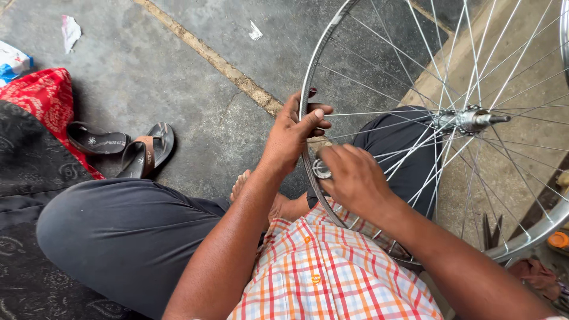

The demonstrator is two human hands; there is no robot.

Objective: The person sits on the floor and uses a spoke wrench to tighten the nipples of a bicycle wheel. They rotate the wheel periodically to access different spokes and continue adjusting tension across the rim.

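Note:
A bare bicycle wheel stands upright in front of me, its silver rim [323, 50] curving from top centre down past my lap and its spokes running to the hub [471, 120] at the right. My left hand [294, 131] is shut around the rim's left side, thumb laid across it. My right hand [354, 176] is just below, fingers closed on a small round metal tool [321, 170] pressed against the rim. What the tool grips is hidden by my fingers.
I sit on a concrete floor with my legs in dark trousers [124, 234] and a bare foot [240, 184] under the wheel. A pair of sandals [121, 148] lies to the left beside red cloth [50, 98]. Paper scraps [70, 31] lie farther off.

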